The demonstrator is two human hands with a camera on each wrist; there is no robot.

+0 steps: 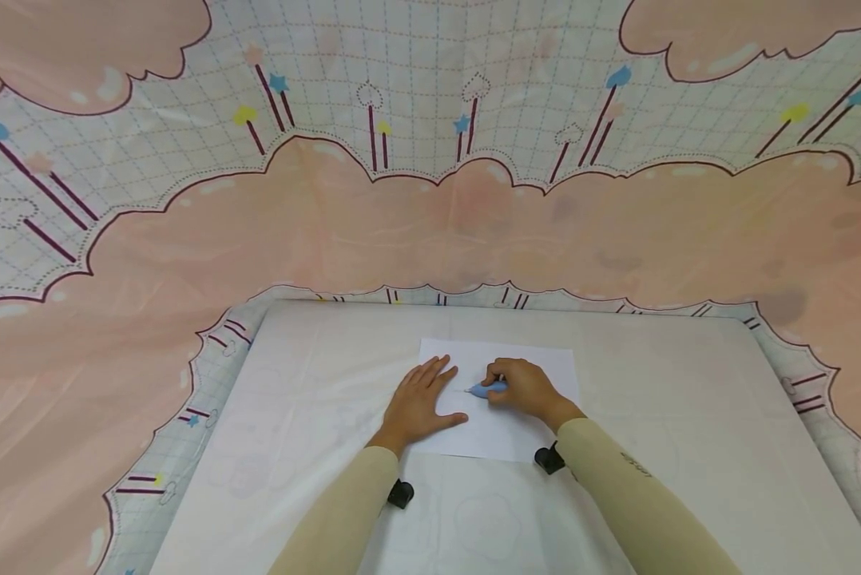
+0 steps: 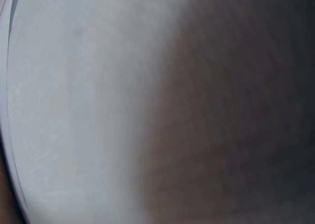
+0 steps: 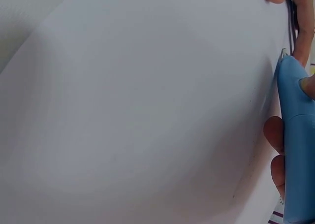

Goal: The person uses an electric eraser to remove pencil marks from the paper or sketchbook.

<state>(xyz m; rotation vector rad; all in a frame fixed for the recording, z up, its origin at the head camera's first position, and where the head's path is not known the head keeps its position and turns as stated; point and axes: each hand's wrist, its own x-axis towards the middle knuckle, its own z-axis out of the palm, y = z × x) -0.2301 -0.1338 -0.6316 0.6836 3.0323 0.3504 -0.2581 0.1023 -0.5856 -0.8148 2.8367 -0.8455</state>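
A sheet of white paper (image 1: 502,439) lies on the white-covered table. My left hand (image 1: 419,403) rests flat on its left part, fingers spread and thumb pointing right. My right hand (image 1: 527,387) grips a thick blue pen-shaped tool (image 1: 490,389) over the middle of the sheet. The tool's narrow tip points left, toward the gap between my left thumb and index finger. In the right wrist view the smooth blue body (image 3: 300,150) ends in a small metal tip, right at the paper, with fingertips (image 3: 274,134) curled around its side. Blurred cloth and a dark area fill the left wrist view.
A white cloth (image 1: 315,359) covers the table on all sides of the paper. Black wrist cameras (image 1: 401,493) are worn at both cuffs. Beyond the table's back edge hangs a patterned pink and white curtain (image 1: 430,231).
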